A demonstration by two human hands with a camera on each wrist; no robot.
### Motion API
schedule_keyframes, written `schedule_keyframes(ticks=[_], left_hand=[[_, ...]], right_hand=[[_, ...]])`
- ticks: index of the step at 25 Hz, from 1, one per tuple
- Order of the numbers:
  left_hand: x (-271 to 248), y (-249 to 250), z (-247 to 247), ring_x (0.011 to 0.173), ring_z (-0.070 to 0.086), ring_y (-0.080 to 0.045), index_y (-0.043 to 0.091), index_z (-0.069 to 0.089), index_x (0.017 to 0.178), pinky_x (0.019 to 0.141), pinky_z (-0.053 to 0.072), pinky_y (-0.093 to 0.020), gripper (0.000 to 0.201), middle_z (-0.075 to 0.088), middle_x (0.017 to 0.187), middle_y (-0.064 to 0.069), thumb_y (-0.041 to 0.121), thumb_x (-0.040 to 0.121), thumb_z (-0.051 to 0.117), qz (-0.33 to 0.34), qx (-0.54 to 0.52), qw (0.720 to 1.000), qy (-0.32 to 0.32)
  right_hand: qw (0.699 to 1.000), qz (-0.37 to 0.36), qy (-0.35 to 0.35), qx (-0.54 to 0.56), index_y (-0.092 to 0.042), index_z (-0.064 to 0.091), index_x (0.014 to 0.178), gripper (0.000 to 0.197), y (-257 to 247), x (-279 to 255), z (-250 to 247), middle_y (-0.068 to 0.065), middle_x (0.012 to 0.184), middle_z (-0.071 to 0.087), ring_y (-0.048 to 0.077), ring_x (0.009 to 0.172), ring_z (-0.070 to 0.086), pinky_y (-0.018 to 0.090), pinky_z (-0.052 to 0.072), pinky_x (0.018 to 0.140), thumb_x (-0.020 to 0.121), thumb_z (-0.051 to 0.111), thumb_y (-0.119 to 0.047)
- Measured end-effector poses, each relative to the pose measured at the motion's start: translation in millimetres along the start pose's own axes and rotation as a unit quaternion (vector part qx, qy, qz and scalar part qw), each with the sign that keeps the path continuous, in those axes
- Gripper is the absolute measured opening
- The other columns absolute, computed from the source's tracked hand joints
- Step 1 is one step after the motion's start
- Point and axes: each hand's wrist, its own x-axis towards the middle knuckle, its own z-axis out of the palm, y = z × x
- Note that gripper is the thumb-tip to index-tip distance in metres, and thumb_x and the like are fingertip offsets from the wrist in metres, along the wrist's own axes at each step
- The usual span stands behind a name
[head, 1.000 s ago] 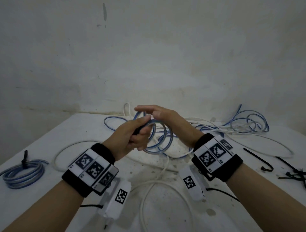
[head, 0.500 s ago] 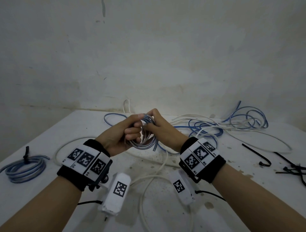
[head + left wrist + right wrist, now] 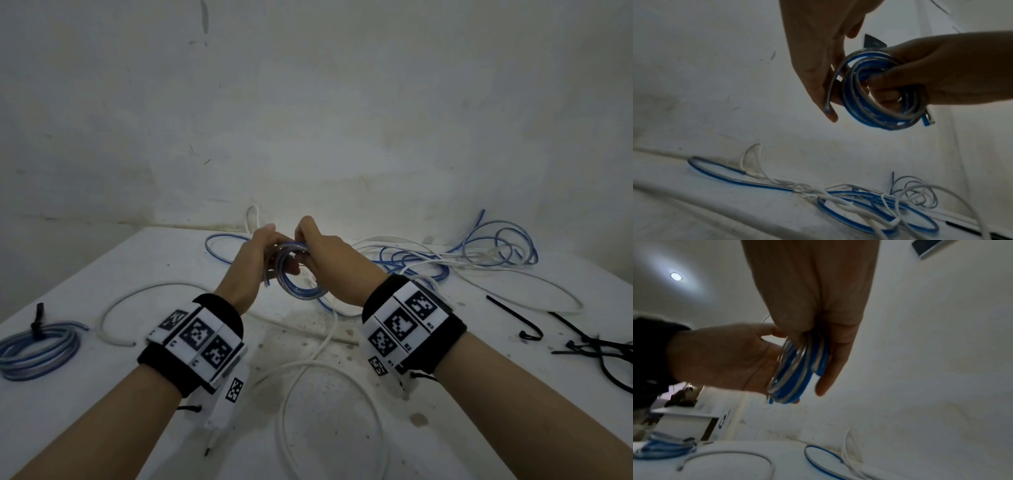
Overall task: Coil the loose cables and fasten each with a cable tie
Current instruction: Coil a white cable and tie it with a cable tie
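A small coil of clear-blue cable point(image 3: 303, 291) is held up above the white table point(image 3: 144, 260), between both hands. My left hand point(image 3: 270, 255) grips its left side, and the cable's free end point(image 3: 827, 110) lies along the left fingers point(image 3: 828, 104). My right hand point(image 3: 310, 245) pinches the top of the coil point(image 3: 797, 378), with fingers hooked through the ring point(image 3: 879, 91). Black cable ties point(image 3: 589, 346) lie on the table at the far right, clear of both hands.
A finished blue coil point(image 3: 37, 346) bound with a black tie sits at the left edge. Loose white cable point(image 3: 329, 370) loops under my wrists. A tangle of blue and white cables point(image 3: 479, 257) lies along the back wall to the right.
The wide loose loops have been drawn into a small tight coil. My right hand, open over the loops a second ago, now pinches the coil's top; both hands moved closer together.
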Motion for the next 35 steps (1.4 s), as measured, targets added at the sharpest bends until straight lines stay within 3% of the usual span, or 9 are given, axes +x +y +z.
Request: schedule_keyframes(ticks=[6,9,11,16,20,23,27,30,35], left_hand=[[6,0,25,0.055,0.030,-0.013,-0.003,0.042,0.069,0.054,0.032,-0.033,0.032,0.034,0.058,-0.004,0.015,0.095,0.036,0.144,0.086,0.965,0.200],[14,5,25,0.049,0.026,-0.009,0.011,0.038,0.058,0.052,0.026,-0.029,0.034,0.033,0.055,0.000,0.012,0.092,0.039,0.152,0.026,0.950,0.272],[18,9,26,0.047,0.029,-0.012,0.016,0.040,0.055,0.051,0.028,-0.030,0.036,0.034,0.052,0.000,0.014,0.091,0.042,0.126,-0.021,0.950,0.284],[21,18,60,0.036,0.028,-0.009,0.026,0.057,0.070,0.044,0.027,-0.023,0.017,0.033,0.044,0.006,0.027,0.087,0.054,-0.034,-0.267,0.934,0.234],[34,10,84,0.046,0.032,-0.008,0.021,0.043,0.050,0.049,0.028,-0.024,0.036,0.038,0.041,0.011,0.013,0.083,0.055,0.115,-0.122,0.957,0.238],[41,4,115,0.043,0.036,-0.002,0.020,0.041,0.053,0.050,0.031,-0.016,0.033,0.045,0.042,0.014,0.008,0.080,0.058,0.183,-0.027,0.970,0.155],[36,-2,167,0.045,0.039,-0.006,0.021,0.040,0.054,0.048,0.028,-0.014,0.029,0.048,0.046,0.013,0.019,0.076,0.058,0.235,0.048,0.969,0.059],[33,-4,187,0.048,0.043,-0.007,0.025,0.039,0.054,0.049,0.031,-0.015,0.022,0.051,0.051,0.014,0.031,0.070,0.053,0.253,0.081,0.964,0.013],[34,-12,182,0.054,0.048,-0.010,0.026,0.041,0.055,0.050,0.036,-0.019,0.021,0.055,0.058,0.013,0.043,0.066,0.047,0.278,0.131,0.952,0.000]], right_hand=[[0.992,0.045,0.088,0.080,-0.014,0.030,0.094,0.015,-7,9,6,0.016,0.077,0.058,0.034,0.064,0.059,0.041,0.049,0.060,0.093,0.038,-0.001],[0.946,0.092,0.122,0.285,-0.010,0.039,0.093,0.008,-10,9,9,0.005,0.069,0.055,0.018,0.056,0.058,0.019,0.047,0.053,0.093,0.046,-0.006],[0.939,0.088,0.149,0.297,-0.009,0.040,0.090,0.009,-10,9,10,-0.001,0.066,0.049,0.013,0.053,0.049,0.020,0.042,0.052,0.096,0.045,-0.012],[0.952,0.099,0.201,0.208,-0.014,0.033,0.091,0.010,3,3,1,0.003,0.068,0.046,0.023,0.057,0.043,0.031,0.031,0.049,0.099,0.039,-0.017],[0.960,0.072,0.069,0.261,-0.005,0.042,0.099,0.017,32,-27,-29,0.012,0.083,0.053,0.030,0.080,0.059,0.041,0.047,0.070,0.097,0.045,-0.022],[0.941,0.186,-0.025,0.283,-0.012,0.051,0.116,0.037,82,-60,-73,0.004,0.106,0.057,0.020,0.101,0.055,0.033,0.046,0.083,0.097,0.035,-0.039],[0.907,0.384,-0.131,-0.110,-0.001,0.056,0.116,0.044,203,-106,-99,0.012,0.118,0.059,0.030,0.111,0.055,0.034,0.045,0.091,0.094,0.047,-0.038],[0.825,0.448,-0.236,-0.251,-0.016,0.058,0.109,0.038,285,-137,-84,0.005,0.122,0.060,0.026,0.108,0.057,0.038,0.047,0.095,0.083,0.060,-0.044],[0.836,0.414,-0.231,-0.275,-0.014,0.047,0.094,0.015,290,-154,-65,0.008,0.095,0.055,0.024,0.080,0.049,0.034,0.048,0.080,0.084,0.057,-0.017]])
